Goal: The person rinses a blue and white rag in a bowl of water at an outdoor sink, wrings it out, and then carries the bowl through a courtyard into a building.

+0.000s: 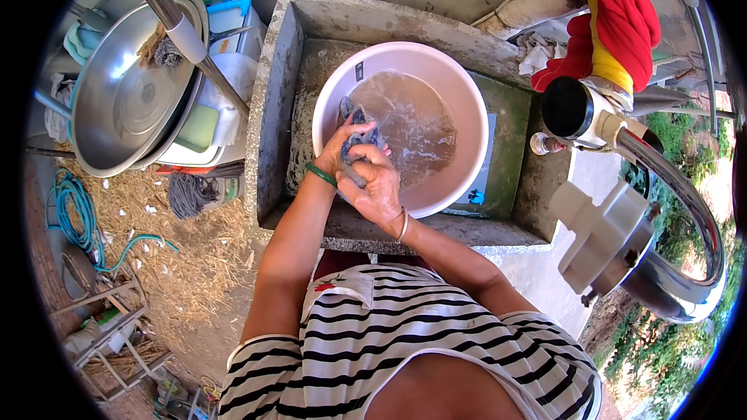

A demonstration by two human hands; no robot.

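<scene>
Striped shirt [366, 319] fabric lay closest to the camera, below the forearms. Ahead of it, the left hand [339, 149], a green bangle [320, 174] at its wrist, and the right hand [377, 185], wearing a pale bangle [403, 225], were both closed tightly around a wet grey-blue cloth [362, 138] bunched between them. It was over the left part of a pink basin [464, 101]; whether it touched the cloudy water [416, 120] could not be told. The basin stood in a rough concrete sink [272, 93]. Farther left sat a wide metal bowl [128, 105]; farther right, a curved chrome pipe [706, 241] and red fabric [622, 4].
</scene>
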